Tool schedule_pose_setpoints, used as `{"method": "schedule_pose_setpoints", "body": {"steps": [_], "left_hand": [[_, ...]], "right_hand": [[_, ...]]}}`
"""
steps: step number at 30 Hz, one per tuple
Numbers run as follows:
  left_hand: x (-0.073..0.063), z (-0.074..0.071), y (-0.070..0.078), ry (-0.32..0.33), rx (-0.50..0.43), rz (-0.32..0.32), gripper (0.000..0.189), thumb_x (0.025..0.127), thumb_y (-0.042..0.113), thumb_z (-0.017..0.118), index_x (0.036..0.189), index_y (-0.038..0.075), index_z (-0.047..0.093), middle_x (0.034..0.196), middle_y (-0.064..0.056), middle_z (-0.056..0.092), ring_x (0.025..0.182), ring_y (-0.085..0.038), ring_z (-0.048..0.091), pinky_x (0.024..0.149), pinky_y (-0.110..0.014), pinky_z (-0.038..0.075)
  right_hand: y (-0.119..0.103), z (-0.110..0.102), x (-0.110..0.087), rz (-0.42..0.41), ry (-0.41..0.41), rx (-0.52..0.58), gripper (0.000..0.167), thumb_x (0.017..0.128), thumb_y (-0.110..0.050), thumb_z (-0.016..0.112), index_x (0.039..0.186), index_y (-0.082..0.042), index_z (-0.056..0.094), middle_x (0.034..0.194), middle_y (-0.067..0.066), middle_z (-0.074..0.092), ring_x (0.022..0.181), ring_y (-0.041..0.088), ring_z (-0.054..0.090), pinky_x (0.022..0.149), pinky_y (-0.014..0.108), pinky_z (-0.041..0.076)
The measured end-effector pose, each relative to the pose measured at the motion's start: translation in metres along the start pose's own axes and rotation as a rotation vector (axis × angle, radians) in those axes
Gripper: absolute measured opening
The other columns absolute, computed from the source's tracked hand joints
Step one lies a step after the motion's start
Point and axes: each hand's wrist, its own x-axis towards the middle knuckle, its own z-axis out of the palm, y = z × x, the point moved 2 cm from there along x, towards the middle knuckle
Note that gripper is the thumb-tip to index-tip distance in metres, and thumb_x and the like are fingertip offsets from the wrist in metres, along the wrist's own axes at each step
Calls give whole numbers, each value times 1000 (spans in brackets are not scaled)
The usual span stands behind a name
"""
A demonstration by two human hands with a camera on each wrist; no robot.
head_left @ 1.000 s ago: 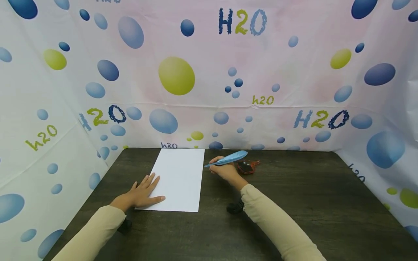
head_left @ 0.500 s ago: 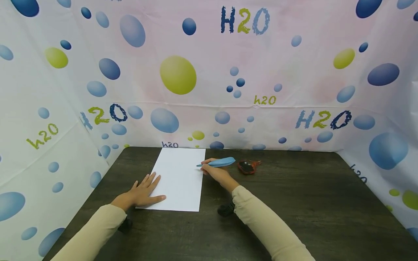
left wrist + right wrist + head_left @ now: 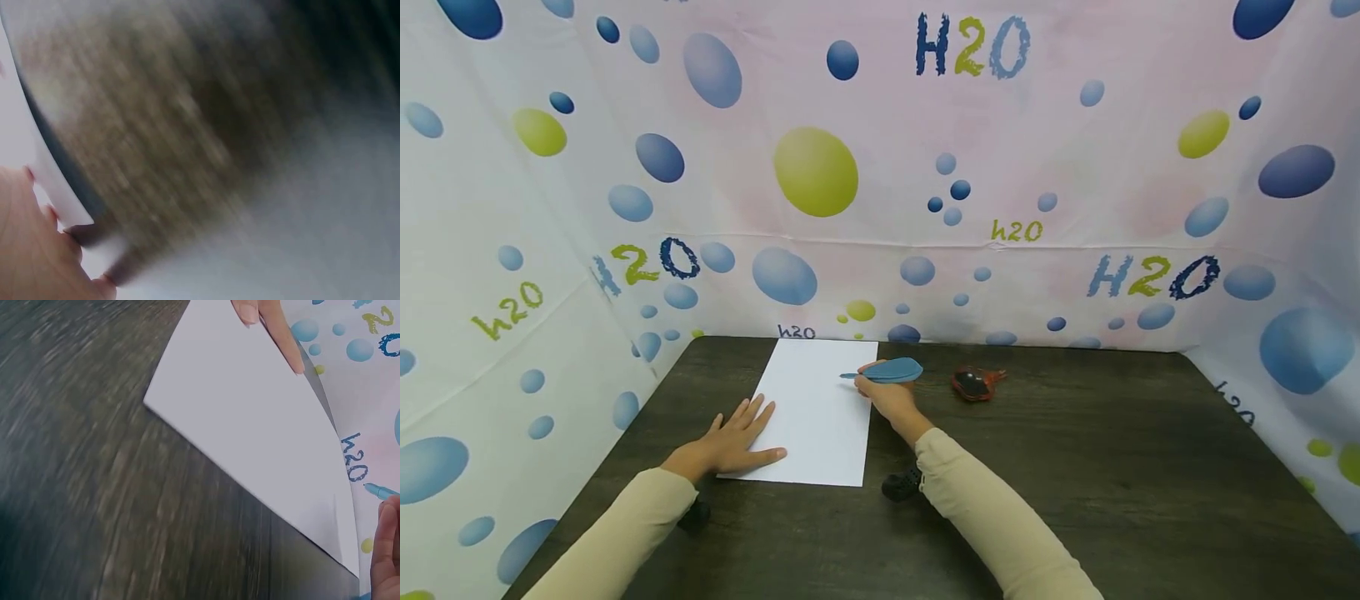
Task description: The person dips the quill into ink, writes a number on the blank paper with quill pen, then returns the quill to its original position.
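A blank white sheet of paper (image 3: 816,425) lies on the dark table. Flat on its left edge rests my left hand (image 3: 733,442), fingers spread. My right hand (image 3: 891,400) pinches a blue feather-shaped pen (image 3: 891,371) over the sheet's upper right part, its tip pointing left. Whether the tip touches the paper cannot be told. In the right wrist view the pen (image 3: 381,491) shows at the right edge above my fingers, and the sheet (image 3: 250,419) fills the middle. The left wrist view shows part of my left hand (image 3: 37,250) beside the paper.
A dark, shiny item with an orange-red edge (image 3: 976,383) lies on the table to the right of my right hand. The wood-grain table (image 3: 1075,467) extends to the right. Behind it hangs a patterned backdrop (image 3: 880,167) with dots and lettering.
My right hand has moved left with the pen, from beside the sheet to over its upper right part. My left hand stays on the paper.
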Motion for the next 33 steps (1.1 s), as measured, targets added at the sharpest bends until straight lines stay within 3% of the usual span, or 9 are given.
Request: {"method": "schedule_pose_setpoints", "body": {"steps": [9,16,24,33], "left_hand": [[-6,-4,-1,3,-16,3,98,88,63,52,153,1,14,157,-27,2,142,-50,-1,103,-74,-2],[-1,0,-2,-2,-22,-7,98,88,65,51,153,2,12,158,-26,0,143,-49,-3,104,-73,-4],[3,0,2,-20,-5,-26,99,87,67,50,154,5,10,158,-24,-2,143,-47,-3,105,-72,-3],[7,3,-1,-21,-12,-22,100,87,68,50,154,5,10,158,-24,-2,143,-47,-3,104,-72,-4]], "right_hand": [[1,20,-4,77,33,19,16,82,-8,72,95,0,68,81,8,71,71,14,70,71,29,57],[4,26,-4,88,49,12,15,83,-10,71,95,-1,68,78,7,71,67,11,69,69,26,56],[7,30,-3,113,84,109,17,83,-9,71,98,1,69,79,8,71,67,10,69,69,25,56],[3,37,-6,141,130,84,15,83,-8,72,96,0,69,77,7,72,68,13,70,69,25,55]]}}
